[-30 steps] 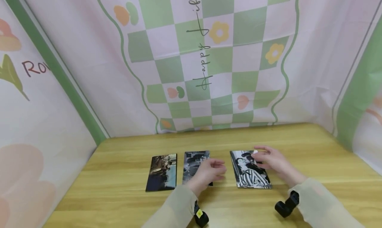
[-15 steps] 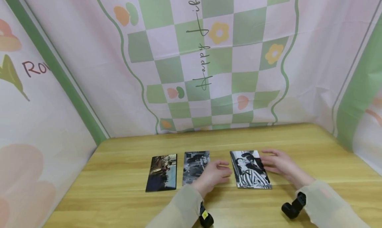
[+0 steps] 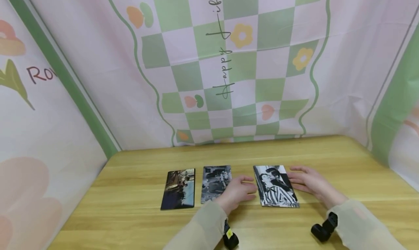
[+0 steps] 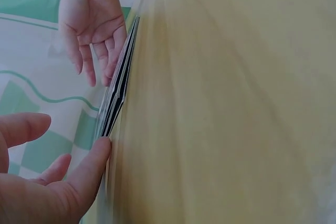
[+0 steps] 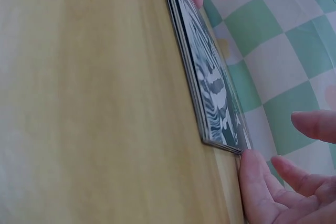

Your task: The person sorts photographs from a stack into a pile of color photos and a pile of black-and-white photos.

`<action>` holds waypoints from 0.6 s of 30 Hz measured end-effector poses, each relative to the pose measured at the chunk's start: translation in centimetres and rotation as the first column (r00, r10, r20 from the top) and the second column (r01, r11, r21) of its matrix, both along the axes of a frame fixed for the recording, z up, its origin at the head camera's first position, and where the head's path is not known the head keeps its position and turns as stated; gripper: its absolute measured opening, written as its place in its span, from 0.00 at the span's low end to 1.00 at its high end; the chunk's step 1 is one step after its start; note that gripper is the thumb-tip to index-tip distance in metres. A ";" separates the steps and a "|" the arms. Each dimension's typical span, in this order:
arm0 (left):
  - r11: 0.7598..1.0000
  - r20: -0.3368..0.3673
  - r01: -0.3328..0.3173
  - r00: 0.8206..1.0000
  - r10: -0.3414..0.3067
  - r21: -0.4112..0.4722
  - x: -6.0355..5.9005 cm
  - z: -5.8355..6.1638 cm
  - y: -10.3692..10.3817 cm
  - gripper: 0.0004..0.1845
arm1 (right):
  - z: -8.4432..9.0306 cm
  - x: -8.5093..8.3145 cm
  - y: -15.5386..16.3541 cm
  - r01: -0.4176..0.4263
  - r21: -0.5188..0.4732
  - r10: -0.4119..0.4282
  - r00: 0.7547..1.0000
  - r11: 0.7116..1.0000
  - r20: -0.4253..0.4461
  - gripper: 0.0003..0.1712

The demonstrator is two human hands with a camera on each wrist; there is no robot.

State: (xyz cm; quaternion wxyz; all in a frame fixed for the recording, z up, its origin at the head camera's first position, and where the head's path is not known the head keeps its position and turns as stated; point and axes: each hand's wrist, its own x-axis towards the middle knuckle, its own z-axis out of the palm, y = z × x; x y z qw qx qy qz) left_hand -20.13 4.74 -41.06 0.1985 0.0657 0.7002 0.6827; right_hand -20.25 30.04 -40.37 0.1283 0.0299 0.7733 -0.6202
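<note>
A small stack of photo cards (image 3: 276, 187) lies flat on the table, with a black-and-white picture of people on top. In the right wrist view the stack (image 5: 202, 77) shows several layered edges. My left hand (image 3: 238, 192) is at its left side, fingers loosely spread; in the left wrist view its thumb (image 4: 94, 163) meets a corner of the stack. On the opposite side my right hand (image 3: 309, 181) lies with loose fingers, and the right wrist view shows its thumb (image 5: 253, 177) at a corner. Neither hand grips the stack.
Left of my left hand lies a grey photo card (image 3: 214, 182), partly covered by that hand. Farther left is a darker colour photo card (image 3: 178, 189). The wooden table (image 3: 131, 184) meets a checkered cloth backdrop (image 3: 219, 119) behind and cloth at both sides.
My right hand has moved right, off the top of the right stack to its edge. My left hand has slid right, away from the middle photo towards the stack.
</note>
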 end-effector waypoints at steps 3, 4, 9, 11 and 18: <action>1.000 0.009 -0.001 1.000 0.001 0.006 0.0 0.0 0.2 0.19 | 0.0 0.0 0.0 0.009 -0.004 -0.009 1.000 1.000 0.007 0.39; 1.000 0.011 -0.002 1.000 0.002 0.011 0.0 0.0 0.2 0.19 | 0.0 -0.1 0.0 0.007 -0.006 -0.007 1.000 1.000 0.003 0.39; 0.999 0.016 -0.015 1.000 0.015 0.033 0.0 -0.2 0.5 0.19 | -0.1 0.0 0.0 0.019 -0.018 -0.019 1.000 1.000 0.000 0.39; 0.999 0.014 -0.020 1.000 0.019 0.031 0.1 -0.2 0.6 0.18 | -0.1 0.1 0.0 0.024 -0.023 -0.024 1.000 0.999 -0.001 0.38; 0.999 0.013 -0.033 0.999 0.033 0.010 0.1 -0.2 0.7 0.17 | -0.2 0.1 0.0 0.037 -0.023 -0.037 0.999 0.999 -0.005 0.37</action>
